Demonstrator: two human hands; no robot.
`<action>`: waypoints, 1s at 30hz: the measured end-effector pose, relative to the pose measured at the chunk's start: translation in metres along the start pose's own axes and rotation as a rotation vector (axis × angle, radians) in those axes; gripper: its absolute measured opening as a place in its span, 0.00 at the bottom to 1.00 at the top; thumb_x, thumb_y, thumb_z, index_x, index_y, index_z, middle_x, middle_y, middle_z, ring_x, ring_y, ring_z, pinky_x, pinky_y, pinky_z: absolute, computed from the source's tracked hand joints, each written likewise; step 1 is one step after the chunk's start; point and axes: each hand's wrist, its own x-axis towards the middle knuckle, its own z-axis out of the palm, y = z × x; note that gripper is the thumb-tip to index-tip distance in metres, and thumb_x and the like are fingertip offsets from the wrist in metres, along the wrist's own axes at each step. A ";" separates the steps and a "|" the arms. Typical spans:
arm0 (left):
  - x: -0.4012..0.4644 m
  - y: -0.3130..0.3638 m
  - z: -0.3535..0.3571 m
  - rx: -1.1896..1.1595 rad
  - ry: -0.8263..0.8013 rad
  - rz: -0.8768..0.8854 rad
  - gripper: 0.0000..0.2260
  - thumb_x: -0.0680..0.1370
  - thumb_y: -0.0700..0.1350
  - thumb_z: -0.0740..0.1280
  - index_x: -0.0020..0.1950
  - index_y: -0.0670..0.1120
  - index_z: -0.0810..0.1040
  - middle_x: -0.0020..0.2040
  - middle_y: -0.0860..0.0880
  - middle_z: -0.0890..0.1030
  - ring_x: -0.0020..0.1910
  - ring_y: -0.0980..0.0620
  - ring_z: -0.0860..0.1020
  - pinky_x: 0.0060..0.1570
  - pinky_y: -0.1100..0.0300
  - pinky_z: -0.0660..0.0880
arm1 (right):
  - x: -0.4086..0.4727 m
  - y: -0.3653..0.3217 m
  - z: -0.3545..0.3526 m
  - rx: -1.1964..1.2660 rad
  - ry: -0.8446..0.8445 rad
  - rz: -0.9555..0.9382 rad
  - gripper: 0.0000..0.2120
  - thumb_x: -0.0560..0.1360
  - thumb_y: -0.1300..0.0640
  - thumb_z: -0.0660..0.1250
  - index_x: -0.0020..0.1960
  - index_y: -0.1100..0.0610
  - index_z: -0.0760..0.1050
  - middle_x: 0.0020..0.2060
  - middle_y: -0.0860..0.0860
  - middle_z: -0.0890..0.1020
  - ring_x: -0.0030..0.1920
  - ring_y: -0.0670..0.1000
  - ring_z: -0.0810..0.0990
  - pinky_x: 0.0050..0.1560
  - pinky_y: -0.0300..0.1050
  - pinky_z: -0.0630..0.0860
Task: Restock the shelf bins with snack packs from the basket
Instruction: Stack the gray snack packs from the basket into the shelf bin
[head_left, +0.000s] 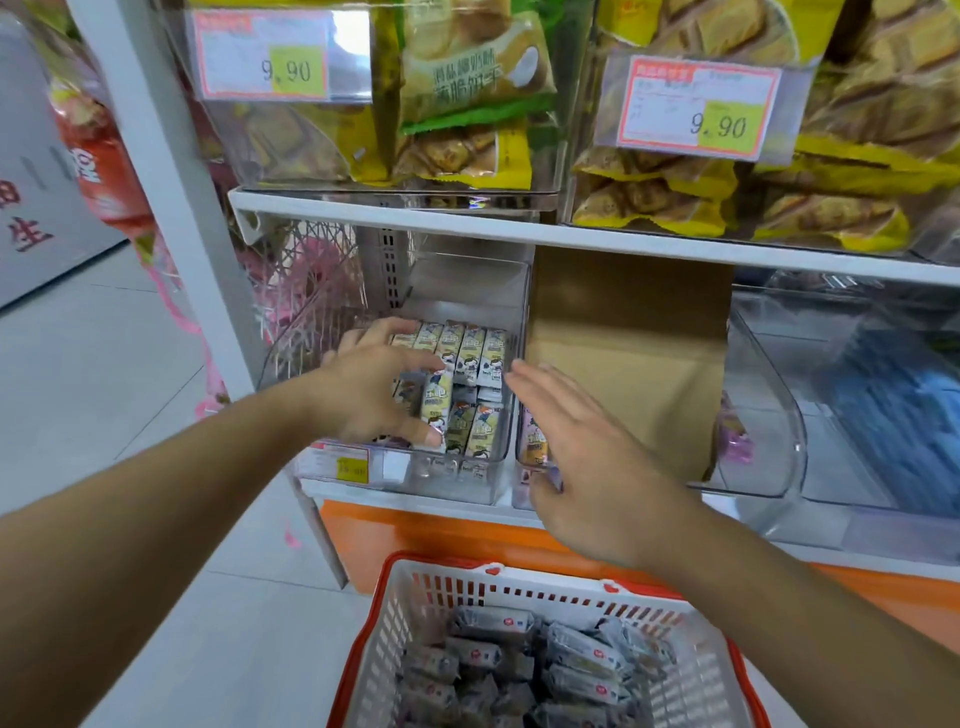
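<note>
Restocking is proceeding midway: left hand (371, 387) fingers curling over cream snack packs (470, 387) filling the clear plastic bin (447, 480), right hand (582, 452) hovering flat and empty, red-rimmed white basket (410, 613) holding many grey packs (540, 670).

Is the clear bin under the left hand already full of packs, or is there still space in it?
Not full. The bin has two rows of packs low inside, with walls rising well above them. The left hand hides its left part.

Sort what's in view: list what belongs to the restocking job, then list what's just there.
Part of the job:
- white plastic basket with red rim
- grey-wrapped snack packs in the basket
- clear plastic shelf bin holding rows of cream snack packs
- left hand, right hand

Just there:
- brown cardboard divider
- upper bins of yellow biscuit bags
- price tags
</note>
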 end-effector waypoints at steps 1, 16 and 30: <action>0.004 -0.001 0.002 0.022 -0.019 0.004 0.42 0.65 0.66 0.79 0.77 0.66 0.68 0.80 0.58 0.50 0.78 0.42 0.51 0.75 0.36 0.54 | 0.000 0.000 0.000 0.008 -0.001 0.003 0.42 0.78 0.59 0.64 0.86 0.48 0.48 0.84 0.39 0.47 0.82 0.39 0.40 0.81 0.37 0.44; 0.006 -0.001 0.008 0.113 -0.141 -0.031 0.40 0.73 0.62 0.76 0.80 0.65 0.60 0.83 0.59 0.42 0.81 0.42 0.42 0.77 0.35 0.47 | -0.003 0.000 0.001 0.007 0.005 -0.007 0.42 0.79 0.57 0.66 0.86 0.47 0.47 0.84 0.36 0.45 0.81 0.36 0.41 0.75 0.27 0.40; -0.132 0.038 0.110 -0.404 0.371 0.052 0.14 0.76 0.38 0.68 0.60 0.51 0.81 0.59 0.55 0.78 0.58 0.61 0.75 0.59 0.69 0.71 | -0.068 -0.022 0.021 0.132 0.009 0.006 0.29 0.80 0.55 0.66 0.79 0.53 0.64 0.72 0.50 0.71 0.72 0.52 0.71 0.69 0.53 0.72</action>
